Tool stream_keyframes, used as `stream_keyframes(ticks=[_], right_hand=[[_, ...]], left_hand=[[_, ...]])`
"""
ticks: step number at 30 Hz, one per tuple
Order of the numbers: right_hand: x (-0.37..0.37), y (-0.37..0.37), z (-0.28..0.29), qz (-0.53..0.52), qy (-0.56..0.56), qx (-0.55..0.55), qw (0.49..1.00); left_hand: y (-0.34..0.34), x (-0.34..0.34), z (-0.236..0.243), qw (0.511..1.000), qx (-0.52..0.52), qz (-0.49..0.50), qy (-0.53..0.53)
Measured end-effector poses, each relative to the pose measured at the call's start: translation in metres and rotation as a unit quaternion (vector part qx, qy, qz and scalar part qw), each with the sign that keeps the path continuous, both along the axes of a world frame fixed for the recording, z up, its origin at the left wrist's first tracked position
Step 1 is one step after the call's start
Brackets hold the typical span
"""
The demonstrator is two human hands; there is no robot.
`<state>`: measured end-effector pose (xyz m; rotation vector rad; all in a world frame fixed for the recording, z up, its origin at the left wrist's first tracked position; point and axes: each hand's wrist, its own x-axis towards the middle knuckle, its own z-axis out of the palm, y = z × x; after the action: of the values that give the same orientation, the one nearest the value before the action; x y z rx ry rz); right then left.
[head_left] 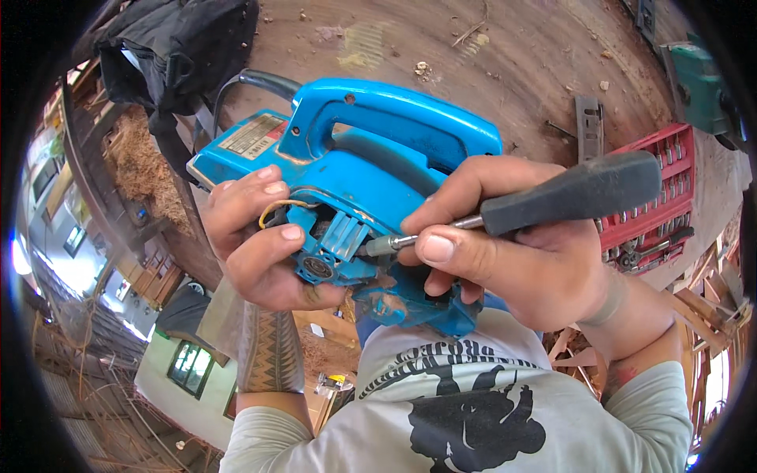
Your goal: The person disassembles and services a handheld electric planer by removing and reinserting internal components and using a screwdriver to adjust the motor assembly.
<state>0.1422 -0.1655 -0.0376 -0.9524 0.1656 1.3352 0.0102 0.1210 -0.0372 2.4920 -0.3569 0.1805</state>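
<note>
A blue electric hand planer (367,180) lies across the workbench edge in front of me, its near end opened up. Inside the opening show blue ribbed plastic, a round dark part (318,268) and a yellowish wire (276,206). My left hand (256,248) is closed around this end, thumb and fingers about the exposed parts. A screwdriver (576,191) with a black handle and metal shaft is gripped in my right hand (524,264), between thumb and fingers. Its tip points left into the opening, by the ribbed part; what it touches there is hidden.
On the right lies a red socket-set case (680,162) holding several metal sockets and a ratchet. Beyond it are a metal bracket (588,130) and a green machine (698,87). At the far left rests a black bag (177,59); wood shavings (146,169) are heaped below it.
</note>
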Motion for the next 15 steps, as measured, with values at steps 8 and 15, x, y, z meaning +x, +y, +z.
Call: stream_keyframes(ticks=[8, 15], right_hand=[[-0.005, -0.003, -0.005, -0.024, -0.069, 0.034, 0.997], [-0.007, -0.001, -0.009, -0.03, -0.151, 0.075, 0.985]], left_hand=[[-0.01, 0.004, -0.008, 0.998, -0.008, 0.039, -0.048], [-0.008, 0.003, -0.012, 0.997, -0.021, 0.037, -0.06]])
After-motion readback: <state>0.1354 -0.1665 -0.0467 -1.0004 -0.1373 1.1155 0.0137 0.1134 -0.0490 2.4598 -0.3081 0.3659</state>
